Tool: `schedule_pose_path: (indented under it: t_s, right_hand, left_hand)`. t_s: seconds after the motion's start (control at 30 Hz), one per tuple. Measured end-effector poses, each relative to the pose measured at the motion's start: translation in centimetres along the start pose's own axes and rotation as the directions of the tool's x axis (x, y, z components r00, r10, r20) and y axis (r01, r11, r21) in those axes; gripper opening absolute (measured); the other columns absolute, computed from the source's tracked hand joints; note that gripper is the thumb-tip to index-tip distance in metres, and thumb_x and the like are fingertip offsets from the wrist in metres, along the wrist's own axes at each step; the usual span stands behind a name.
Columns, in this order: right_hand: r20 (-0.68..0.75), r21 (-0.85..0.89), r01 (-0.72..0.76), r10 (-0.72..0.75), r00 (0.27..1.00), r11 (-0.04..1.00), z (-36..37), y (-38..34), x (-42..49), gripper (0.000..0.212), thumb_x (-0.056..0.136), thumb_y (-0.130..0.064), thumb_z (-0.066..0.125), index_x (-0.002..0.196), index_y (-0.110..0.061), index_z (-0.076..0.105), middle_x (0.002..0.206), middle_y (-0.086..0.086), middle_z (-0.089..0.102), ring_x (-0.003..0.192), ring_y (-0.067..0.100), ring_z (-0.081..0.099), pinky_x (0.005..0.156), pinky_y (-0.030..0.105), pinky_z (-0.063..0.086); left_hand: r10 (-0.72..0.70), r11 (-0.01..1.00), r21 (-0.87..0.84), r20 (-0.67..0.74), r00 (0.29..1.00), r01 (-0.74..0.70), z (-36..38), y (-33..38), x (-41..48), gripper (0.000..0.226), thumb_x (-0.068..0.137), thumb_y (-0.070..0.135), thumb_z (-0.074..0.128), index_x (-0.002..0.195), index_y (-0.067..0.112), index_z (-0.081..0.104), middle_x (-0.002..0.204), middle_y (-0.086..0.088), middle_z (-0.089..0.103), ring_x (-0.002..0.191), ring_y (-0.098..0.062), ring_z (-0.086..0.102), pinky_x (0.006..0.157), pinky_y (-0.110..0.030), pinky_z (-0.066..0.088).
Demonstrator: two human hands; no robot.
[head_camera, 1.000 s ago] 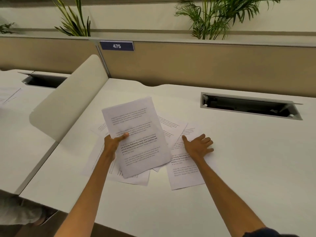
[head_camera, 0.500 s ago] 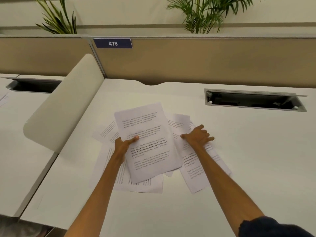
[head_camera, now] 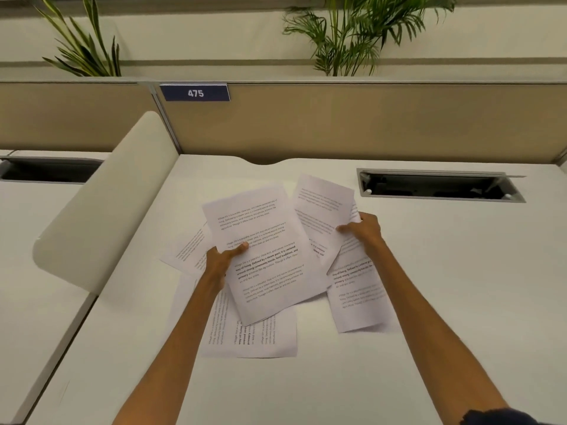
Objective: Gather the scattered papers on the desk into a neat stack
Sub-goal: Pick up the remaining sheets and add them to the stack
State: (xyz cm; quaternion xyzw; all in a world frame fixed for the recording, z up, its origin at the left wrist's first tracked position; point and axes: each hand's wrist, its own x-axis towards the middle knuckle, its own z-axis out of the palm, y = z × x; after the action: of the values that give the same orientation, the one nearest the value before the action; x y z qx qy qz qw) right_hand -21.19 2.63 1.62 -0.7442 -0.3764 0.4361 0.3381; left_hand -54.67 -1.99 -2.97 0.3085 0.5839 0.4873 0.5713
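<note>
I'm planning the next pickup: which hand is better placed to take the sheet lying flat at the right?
Right. The right hand is directly above the flat sheet; the left hand is across the pile.

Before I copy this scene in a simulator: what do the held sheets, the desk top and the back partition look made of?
Sheet in the left hand: thin matte printer paper; it bows and carries printed text. Sheet in the right hand: the same. Desk top: smooth off-white laminate, probably, with a faint sheen. Back partition: beige, matte, perhaps fabric-covered; the weave is too fine to tell.
</note>
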Motion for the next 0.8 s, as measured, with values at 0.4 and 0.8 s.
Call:
schedule_pose_path:
  t_s: [0.4, 0.8]
  right_hand:
    - [0.266, 0.015, 0.361, -0.351, 0.898, 0.933, -13.4, -10.1, -3.2, 0.042, 0.062, -0.024, 0.091, 0.100, -0.016, 0.076, 0.093, 0.002, 0.080, 0.079, 0.020, 0.078, 0.060, 0.028, 0.061]
    - [0.409, -0.210, 0.085, 0.009, 0.912, 0.974, -5.1, -6.6, -0.2, 0.031, 0.062, -0.015, 0.090, 0.089, -0.007, 0.076, 0.078, 0.008, 0.079, 0.069, 0.026, 0.077, 0.060, 0.035, 0.062]
  left_hand:
    - [-0.034, 0.997, 0.066, 0.053, 0.998, 0.030, 2.2, 1.2, 1.7, 0.048, 0.072, 0.007, 0.087, 0.117, 0.003, 0.070, 0.106, -0.014, 0.076, 0.090, -0.034, 0.076, 0.067, -0.046, 0.063]
    - [-0.130, 0.980, 0.186, 0.309, 0.942, 0.074, 3.6, 0.6, 1.1, 0.045, 0.077, 0.022, 0.083, 0.118, 0.008, 0.069, 0.107, -0.015, 0.077, 0.091, -0.031, 0.076, 0.067, -0.037, 0.062]
